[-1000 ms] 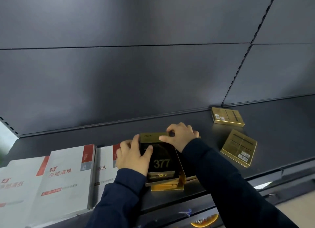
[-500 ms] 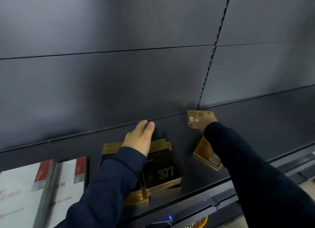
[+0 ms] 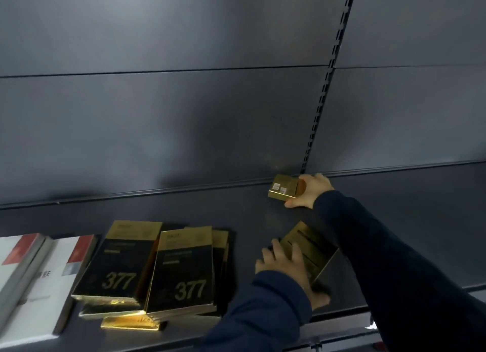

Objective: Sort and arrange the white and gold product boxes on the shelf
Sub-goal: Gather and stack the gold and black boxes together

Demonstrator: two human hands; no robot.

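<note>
Right hand (image 3: 307,191) gripped far gold box (image 3: 284,190) at 1 o'clock; left hand (image 3: 286,265) flat, fingers spread, on near gold box (image 3: 313,249). Best to carry both to 377 stack (image 3: 181,270) at 8 o'clock, edges squared.

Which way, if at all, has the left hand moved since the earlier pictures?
Yes. The left hand has left the 377 boxes and gone right along the shelf onto the near loose gold box.

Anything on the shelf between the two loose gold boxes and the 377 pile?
Nothing visible. Bare shelf separates the 377 pile from the rear gold box in the right hand and the near gold box under the left hand.
</note>
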